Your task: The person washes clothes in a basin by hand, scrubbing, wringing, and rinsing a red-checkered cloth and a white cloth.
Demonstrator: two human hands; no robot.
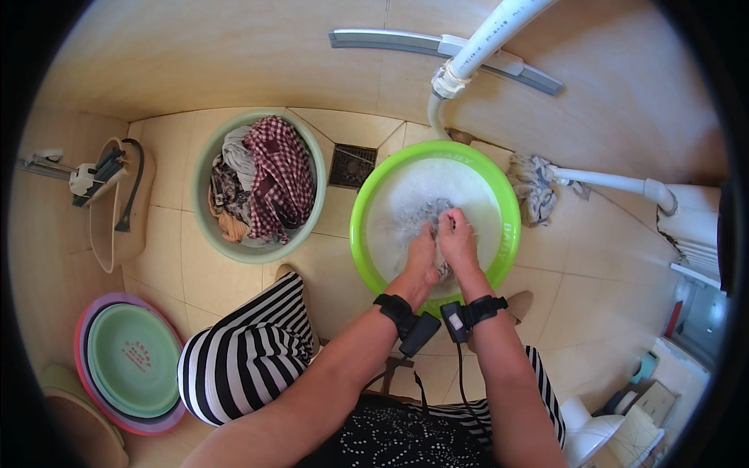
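Both my hands are over a bright green plastic basin (361, 231) of white, sudsy water (398, 181). My left hand (422, 250) and my right hand (458, 238) are side by side with curled fingers, gripping a wet garment (445, 271) between them. Only bits of its patterned cloth show below my palms. Just beyond my fingertips, a grey wet part (432, 210) breaks the suds; whether it belongs to the same garment I cannot tell. Foam hides the basin's bottom.
A pale green basin (202, 193) of mixed clothes, including a red checked one (279, 169), stands left of a floor drain (352, 166). Stacked basins (131, 357) lie lower left. A white pipe (491, 38) descends behind the green basin; a rag (532, 190) lies to its right.
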